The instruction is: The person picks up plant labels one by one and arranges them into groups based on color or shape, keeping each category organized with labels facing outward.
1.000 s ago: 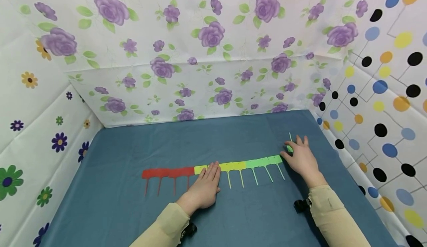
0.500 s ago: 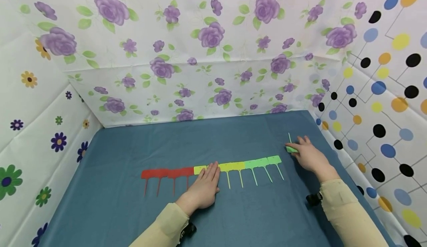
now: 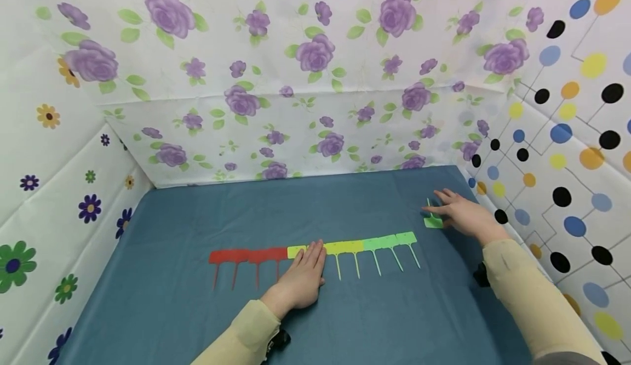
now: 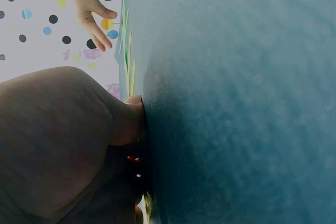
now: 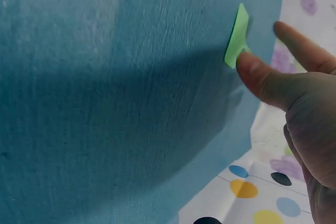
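A row of flat plastic tags with thin stems lies across the blue cloth in the head view. Red tags (image 3: 246,255) form its left end, yellow tags (image 3: 343,247) the middle, and green tags (image 3: 389,241) the right end. My left hand (image 3: 299,280) rests on the yellow part with straight fingers and hides some of it. Beyond the right end lies a separate green tag (image 3: 434,222), its stem pointing away. My right hand (image 3: 463,215) is spread over it; in the right wrist view the thumb (image 5: 257,74) is by the tag's edge, contact unclear.
Blue cloth (image 3: 162,310) covers the table. A flowered sheet (image 3: 296,129) hangs behind, a dotted sheet (image 3: 557,151) on the right, and a daisy-patterned sheet (image 3: 54,211) on the left. The right hand is near the table's right edge.
My right hand has moved right from the row's end, and its fingers have spread apart over the separate green tag, which has shifted slightly right. The left hand has stayed in place.
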### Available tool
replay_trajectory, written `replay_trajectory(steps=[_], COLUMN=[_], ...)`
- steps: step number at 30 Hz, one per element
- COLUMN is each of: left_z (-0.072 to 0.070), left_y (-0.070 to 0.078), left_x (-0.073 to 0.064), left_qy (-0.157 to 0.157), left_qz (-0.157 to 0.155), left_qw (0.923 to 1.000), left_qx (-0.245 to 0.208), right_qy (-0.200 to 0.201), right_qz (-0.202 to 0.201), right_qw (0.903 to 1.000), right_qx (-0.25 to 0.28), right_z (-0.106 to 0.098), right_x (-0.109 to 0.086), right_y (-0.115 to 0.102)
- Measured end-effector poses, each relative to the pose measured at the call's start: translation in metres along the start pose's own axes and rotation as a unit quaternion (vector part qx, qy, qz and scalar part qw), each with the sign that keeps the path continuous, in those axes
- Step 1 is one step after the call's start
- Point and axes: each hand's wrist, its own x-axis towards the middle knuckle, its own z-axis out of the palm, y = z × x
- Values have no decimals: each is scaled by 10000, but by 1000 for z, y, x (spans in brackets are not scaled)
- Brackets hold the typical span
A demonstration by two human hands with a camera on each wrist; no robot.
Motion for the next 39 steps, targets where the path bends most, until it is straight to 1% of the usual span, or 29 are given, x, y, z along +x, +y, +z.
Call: replay_trajectory(steps=[3, 5, 8, 12, 15, 19, 21, 23, 29, 32, 35, 39], left_z=[2, 3, 3, -1, -4, -4, -2, 0, 9, 11, 10, 7], left_y=[-1, -1, -1, 1, 4, 6, 5, 3, -2, -3, -3, -1], left_x=[1, 2, 2, 1, -1, -1, 0, 1, 5, 5, 6, 5], left_qy=[-23, -9, -6, 29, 37, -8, 14, 40, 58, 101, 111, 75], left_qz=[9, -1, -4, 33, 35, -6, -20, -32, -5, 13, 3, -24], left_qw=[10000, 10000, 10000, 10000, 10000, 10000, 10000, 10000, 10000, 9999, 9999, 9999], left_qx=[-34, -3, 9, 18, 33, 53, 77, 83, 55, 68, 111, 119], right_qy=[-220, -277, -365, -424, -342, -120, -3, 21, -156, -46, 73, 124], right_qz=[-14, -123, -163, -60, -132, -610, -841, -994, -1091, -1106, -1034, -993], right_qw=[9996, 9995, 9992, 9990, 9988, 9939, 9897, 9860, 9841, 9859, 9872, 9862], right_qx=[167, 113, 5, -98, -327, -913, -1159, -1341, -1389, -1253, -1214, -1318], right_z=[0, 1, 4, 8, 10, 11, 11, 11, 9, 7, 5, 4], right_x=[3, 7, 14, 18, 19, 26, 29, 31, 35, 40, 47, 51], right_y=[1, 2, 2, 3, 3, -1, -5, -8, -15, -18, -22, -23])
